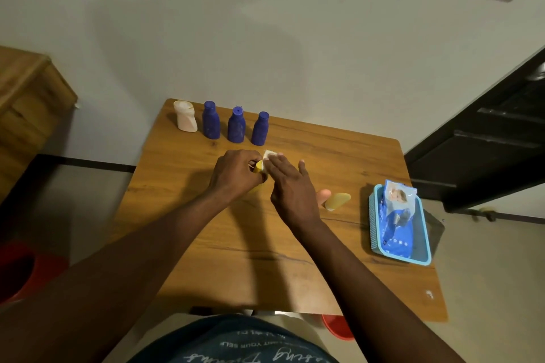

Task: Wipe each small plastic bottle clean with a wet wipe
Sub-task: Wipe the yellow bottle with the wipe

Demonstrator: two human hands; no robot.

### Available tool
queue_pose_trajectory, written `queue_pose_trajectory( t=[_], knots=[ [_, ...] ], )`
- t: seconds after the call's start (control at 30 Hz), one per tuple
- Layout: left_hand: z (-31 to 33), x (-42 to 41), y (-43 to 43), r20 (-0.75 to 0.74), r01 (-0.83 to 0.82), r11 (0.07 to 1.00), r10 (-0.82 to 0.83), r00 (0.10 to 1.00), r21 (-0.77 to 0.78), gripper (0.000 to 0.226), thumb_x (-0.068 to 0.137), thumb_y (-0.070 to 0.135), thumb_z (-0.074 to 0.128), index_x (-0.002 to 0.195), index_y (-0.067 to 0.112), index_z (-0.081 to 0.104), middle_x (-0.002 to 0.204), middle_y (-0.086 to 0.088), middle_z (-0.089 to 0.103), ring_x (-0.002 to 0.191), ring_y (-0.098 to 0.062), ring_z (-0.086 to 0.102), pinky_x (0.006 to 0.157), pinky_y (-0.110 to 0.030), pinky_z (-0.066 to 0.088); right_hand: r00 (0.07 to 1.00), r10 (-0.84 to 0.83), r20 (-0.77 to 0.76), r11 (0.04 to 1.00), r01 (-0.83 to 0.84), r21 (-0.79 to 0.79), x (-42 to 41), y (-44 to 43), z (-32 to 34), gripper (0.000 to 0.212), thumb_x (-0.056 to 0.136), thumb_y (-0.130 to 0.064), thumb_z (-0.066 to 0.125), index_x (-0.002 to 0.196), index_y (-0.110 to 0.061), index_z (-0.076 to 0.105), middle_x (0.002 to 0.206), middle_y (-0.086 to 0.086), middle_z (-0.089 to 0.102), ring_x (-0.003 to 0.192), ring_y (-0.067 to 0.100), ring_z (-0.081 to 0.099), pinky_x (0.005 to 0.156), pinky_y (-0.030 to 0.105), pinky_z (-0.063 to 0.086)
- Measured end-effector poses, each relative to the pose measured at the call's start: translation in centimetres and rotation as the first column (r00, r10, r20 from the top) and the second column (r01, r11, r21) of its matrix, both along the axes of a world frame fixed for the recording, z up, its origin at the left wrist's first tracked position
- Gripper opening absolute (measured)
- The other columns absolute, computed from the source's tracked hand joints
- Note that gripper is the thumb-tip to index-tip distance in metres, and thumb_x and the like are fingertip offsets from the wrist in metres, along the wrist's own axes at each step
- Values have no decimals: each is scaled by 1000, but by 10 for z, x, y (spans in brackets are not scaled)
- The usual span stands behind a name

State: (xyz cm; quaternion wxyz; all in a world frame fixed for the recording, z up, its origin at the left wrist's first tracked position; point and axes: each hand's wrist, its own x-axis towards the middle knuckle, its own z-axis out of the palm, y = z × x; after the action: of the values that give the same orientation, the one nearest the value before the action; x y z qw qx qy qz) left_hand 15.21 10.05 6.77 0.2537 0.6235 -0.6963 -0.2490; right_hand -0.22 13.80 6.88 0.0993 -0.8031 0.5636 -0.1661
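Left hand [233,174] grips yellow bottle [259,167] (right hand [290,192] presses wipe [269,154]).

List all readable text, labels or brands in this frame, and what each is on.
"YOUR SELF": on the shirt, upside down to the camera; the words beside it are blurred.
Cursive line lower on the shirt: unreadable.
Wipe pack in the blue basket: print too blurred.
Three blue bottles, white bottle: no label readable.
Yellow bottle in the left hand: mostly hidden.
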Motion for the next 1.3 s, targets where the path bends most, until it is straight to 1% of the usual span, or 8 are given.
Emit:
queue_pose_trajectory(
  t=[0.13, 0.23, 0.3, 0.4, 0.63, 0.8, 1.17, 1.3],
  knots=[
    [-3, 5, 1, -2, -8, 1000, 8, 1000, 1, 9, 81, 22, 79, 81, 21, 69, 74, 3, 69, 74, -19, 66, 58, -29, 46, 992, 129, 9, 990, -129, -49, 7, 6, -2, 66, 83, 11, 62, 145, -10, 55, 151, 10, 54, 145, 28, 45, 119, 60, 26],
    [-6, 6, 1, -53, -20, 999, 22, 998, 48, 18, 75, 31, 85, 89, 28, 75, 77, 14, 70, 73, -7, 64, 65, -31, 53, 991, -26, 129, 999, 21, 40, -3, -2, -5, 64, 87, 8, 53, 147, -16, 55, 150, 5, 56, 141, 24, 50, 121, 54, 31],
    [-5, 5, 0, -110, -26, 996, 35, 993, 83, 22, 73, 31, 86, 92, 29, 77, 80, 16, 70, 75, -5, 65, 66, -28, 52, 934, -176, 312, 983, 153, 97, -6, -5, -4, 56, 92, 2, 49, 141, -22, 60, 135, 2, 68, 117, 19, 64, 102, 40, 48],
    [0, 2, -5, -240, -36, 992, 64, 969, 121, 32, 71, 29, 89, 101, 26, 78, 87, 15, 74, 80, -1, 67, 71, -26, 55, 827, -255, 501, 967, 205, 152, 1, 0, -2, 42, 99, 0, 50, 134, -15, 66, 110, -1, 75, 89, 9, 64, 76, 25, 46],
    [3, 1, -10, -303, -39, 990, 80, 950, 136, 27, 77, 27, 87, 102, 23, 77, 90, 13, 74, 84, -2, 68, 76, -28, 58, 761, -256, 597, 966, 186, 177, 21, 15, -13, 50, 103, -5, 44, 152, -15, 49, 146, 5, 60, 132, 17, 57, 109, 24, 47],
    [4, 0, -11, -326, -18, 980, 83, 942, 197, 27, 77, 25, 86, 102, 22, 76, 86, 15, 71, 86, -4, 67, 76, -24, 53, 764, -270, 585, 958, 153, 243, 22, 7, -10, 54, 104, -12, 35, 158, -12, 35, 162, 7, 39, 149, 17, 36, 114, 11, 27],
    [4, 6, -17, -401, -50, 966, 152, 903, 253, 22, 82, 17, 81, 104, 20, 76, 89, 9, 74, 87, -9, 69, 78, -27, 55, 806, -227, 546, 952, 66, 297, 28, 9, -9, 63, 102, -37, 26, 163, -24, 20, 170, -3, 20, 156, 12, 18, 125, 56, 20],
    [3, 2, -16, -434, 5, 961, 121, 893, 278, 17, 87, 14, 76, 104, 17, 77, 88, 7, 74, 86, -8, 68, 74, -23, 51, 735, -305, 606, 927, 84, 365, 30, -12, 0, 53, 105, -47, 26, 155, -30, 32, 159, -5, 42, 145, 13, 40, 116, 54, 37]
  ],
)
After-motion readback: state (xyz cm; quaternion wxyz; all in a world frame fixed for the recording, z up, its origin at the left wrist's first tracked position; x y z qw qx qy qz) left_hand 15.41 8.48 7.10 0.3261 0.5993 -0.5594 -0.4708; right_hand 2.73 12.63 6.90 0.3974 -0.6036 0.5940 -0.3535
